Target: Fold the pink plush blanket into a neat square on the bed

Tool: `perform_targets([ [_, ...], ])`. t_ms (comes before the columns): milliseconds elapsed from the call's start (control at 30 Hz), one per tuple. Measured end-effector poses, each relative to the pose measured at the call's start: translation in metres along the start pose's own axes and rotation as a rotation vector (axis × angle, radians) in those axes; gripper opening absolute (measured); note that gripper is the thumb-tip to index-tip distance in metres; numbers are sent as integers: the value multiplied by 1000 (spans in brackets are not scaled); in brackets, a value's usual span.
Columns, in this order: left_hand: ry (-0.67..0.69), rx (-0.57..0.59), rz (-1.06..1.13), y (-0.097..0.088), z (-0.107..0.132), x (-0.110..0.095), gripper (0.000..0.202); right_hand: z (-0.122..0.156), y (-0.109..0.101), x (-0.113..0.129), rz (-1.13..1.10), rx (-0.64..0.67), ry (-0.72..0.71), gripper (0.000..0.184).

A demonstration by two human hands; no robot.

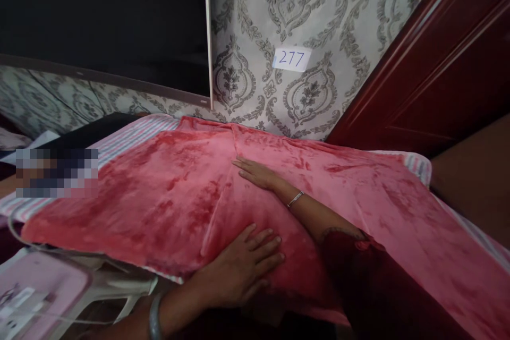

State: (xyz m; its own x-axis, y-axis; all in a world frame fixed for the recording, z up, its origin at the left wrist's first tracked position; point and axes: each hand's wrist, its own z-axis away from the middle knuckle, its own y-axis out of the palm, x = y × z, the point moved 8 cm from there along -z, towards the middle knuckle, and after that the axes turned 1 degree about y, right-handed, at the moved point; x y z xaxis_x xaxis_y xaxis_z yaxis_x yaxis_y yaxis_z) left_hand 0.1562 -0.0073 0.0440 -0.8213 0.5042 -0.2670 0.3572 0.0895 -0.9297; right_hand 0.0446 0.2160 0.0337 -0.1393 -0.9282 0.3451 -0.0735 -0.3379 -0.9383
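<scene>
A red plush cloth (159,196) lies spread over the surface in front of me, with a raised fold or seam running from its far edge toward me. My left hand (249,265), with a wide bangle on its wrist, rests on the near part of the cloth, fingers spread. Farther away, my right hand (257,172) lies flat on the cloth beside the seam, its fingers stretched out. A thin bracelet (295,200) circles that wrist. Beneath the red cloth, a striped cloth (131,135) shows at the left and right edges.
A large dark screen (103,16) stands at the back left. Patterned wallpaper (239,26) carries a paper label (292,58) reading 277. Dark red woodwork (414,64) slants down at right. At lower left are a pink surface (51,281), a pale plastic frame (115,284) and a cable. A patch at left is pixelated.
</scene>
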Motion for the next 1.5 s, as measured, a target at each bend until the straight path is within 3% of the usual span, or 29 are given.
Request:
perform_targets([
  [167, 6, -23, -27, -2, -1, 0, 62, 0, -15, 8, 59, 35, 96, 60],
  [267, 1, -50, -66, 0, 0, 2, 59, 24, -39, 21, 88, -40, 120, 63],
  [367, 1, -66, -87, 0, 2, 6, 58, 80, -54, 41, 86, -122, 88, 62],
  [500, -14, -61, 3, -20, -5, 9, 48, 178, -39, 61, 74, -96, 84, 55],
  [600, -46, -128, 153, -54, -33, 8, 43, 233, -29, 63, 64, -109, 134, 51],
  [667, 12, -108, 252, -67, -67, 2, 47, 254, -27, 62, 67, -146, 158, 50],
  [733, 122, 5, 310, -61, -109, -6, 53, 262, -26, 60, 65, -183, 163, 45],
  [800, 210, 134, 299, -40, -149, -7, 60, 263, -23, 57, 39, -200, 171, 43],
  [933, 208, 324, 136, 16, -200, 20, 64, 261, -13, 51, -28, -198, 194, 48],
  [1000, 229, 309, 51, 28, -212, 37, 62, 260, -9, 51, -37, -187, 174, 50],
  [1133, 279, 287, -38, 27, -227, 68, 64, 262, -4, 50, -48, -159, 160, 51],
  [1300, 142, 267, 16, 25, -255, 106, 69, 265, 0, 46, -123, -149, 181, 52],
  [1500, 70, 188, 99, 34, -260, 121, 67, 265, 1, 43, -175, -152, 178, 52],
])
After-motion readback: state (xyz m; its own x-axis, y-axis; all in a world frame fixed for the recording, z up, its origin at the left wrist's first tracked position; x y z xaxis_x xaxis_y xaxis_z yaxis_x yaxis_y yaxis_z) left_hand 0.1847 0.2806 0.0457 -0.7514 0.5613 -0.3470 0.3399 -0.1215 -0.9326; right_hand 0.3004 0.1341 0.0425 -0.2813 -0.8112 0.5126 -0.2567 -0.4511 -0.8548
